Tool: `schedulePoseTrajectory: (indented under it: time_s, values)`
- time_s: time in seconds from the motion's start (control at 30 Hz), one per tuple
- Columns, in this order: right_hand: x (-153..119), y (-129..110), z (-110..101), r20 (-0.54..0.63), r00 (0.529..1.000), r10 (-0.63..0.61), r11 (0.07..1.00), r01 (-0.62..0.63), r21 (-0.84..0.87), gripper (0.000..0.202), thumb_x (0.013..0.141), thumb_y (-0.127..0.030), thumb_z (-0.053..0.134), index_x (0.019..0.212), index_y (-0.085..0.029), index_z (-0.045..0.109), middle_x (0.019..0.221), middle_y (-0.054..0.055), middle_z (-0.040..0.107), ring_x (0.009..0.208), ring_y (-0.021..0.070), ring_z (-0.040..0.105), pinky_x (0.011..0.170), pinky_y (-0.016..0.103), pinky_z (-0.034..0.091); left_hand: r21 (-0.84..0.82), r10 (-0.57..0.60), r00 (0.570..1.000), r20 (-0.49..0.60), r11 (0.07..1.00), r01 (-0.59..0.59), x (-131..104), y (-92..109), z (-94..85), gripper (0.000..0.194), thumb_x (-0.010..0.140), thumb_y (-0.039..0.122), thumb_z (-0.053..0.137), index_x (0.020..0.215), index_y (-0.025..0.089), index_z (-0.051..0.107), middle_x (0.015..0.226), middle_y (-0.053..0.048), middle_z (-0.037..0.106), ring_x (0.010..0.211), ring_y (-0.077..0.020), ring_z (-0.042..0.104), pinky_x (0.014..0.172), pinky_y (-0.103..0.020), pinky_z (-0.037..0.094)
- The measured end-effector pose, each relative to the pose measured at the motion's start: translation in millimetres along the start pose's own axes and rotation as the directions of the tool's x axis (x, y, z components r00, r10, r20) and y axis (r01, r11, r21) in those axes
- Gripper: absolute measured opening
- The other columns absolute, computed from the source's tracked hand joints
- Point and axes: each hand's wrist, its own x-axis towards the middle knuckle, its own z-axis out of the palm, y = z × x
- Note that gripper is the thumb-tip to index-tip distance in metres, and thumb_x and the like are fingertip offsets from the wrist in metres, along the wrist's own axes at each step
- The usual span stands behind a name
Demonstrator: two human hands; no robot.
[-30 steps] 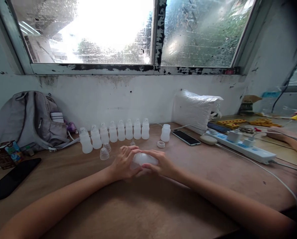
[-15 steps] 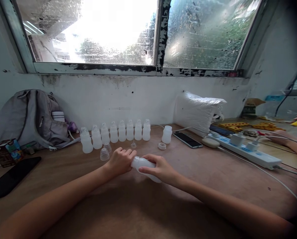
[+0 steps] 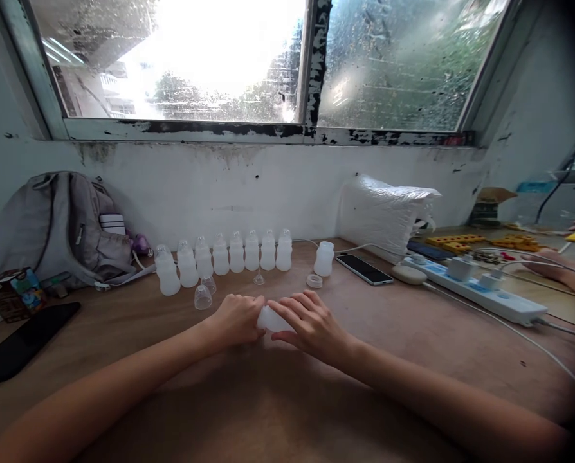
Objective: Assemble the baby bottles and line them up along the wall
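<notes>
Between my hands, low over the brown table, is a white bottle. My left hand is closed around its neck end, which the fingers hide. My right hand lies over the body with fingers spread and thumb below, touching it. Behind stands a row of several capped white bottles. Two clear domed caps and a small clear nipple lie in front of the row. An uncapped bottle stands at the right, with a white ring before it.
At the left are a grey backpack, a drink carton and a black phone-like slab. To the right are a phone, a white power strip, cables and a white padded bag. Another person's hand rests at the far right.
The bottle's neck has gone into my left fist, and the bottle now points more toward the camera's far side. My right fingers have spread and moved over its body.
</notes>
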Motion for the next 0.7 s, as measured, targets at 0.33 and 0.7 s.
schedulePoseTrajectory:
  time_s: [0.33,0.7]
  values:
    - [4.1,-7.3,3.3,0.302,0.914,0.273,0.953,-0.299,0.042,0.026,0.067,-0.031,0.061,0.087,-0.016,0.055,0.083,0.006,0.062,0.076,0.0211,0.056,0.060,0.028,0.039,0.139,0.142,0.986,-0.089,0.982,-0.129,-0.8,-3.9,9.8,0.013,0.072,0.028,0.048,0.071,0.015,0.047,0.062,-0.005,0.060,0.053,-0.0213,0.060,0.044,-0.027,0.040]
    - [8.0,-14.6,-10.8,0.303,0.875,0.377,0.865,-0.450,0.221,0.021,0.064,-0.034,0.062,0.076,-0.018,0.057,0.073,0.006,0.066,0.064,0.0207,0.060,0.052,0.026,0.037,0.138,0.125,0.984,-0.130,0.985,-0.107,-6.3,0.0,-0.2,0.006,0.065,0.019,0.046,0.070,0.016,0.046,0.062,-0.004,0.061,0.056,-0.0196,0.059,0.051,-0.028,0.038]
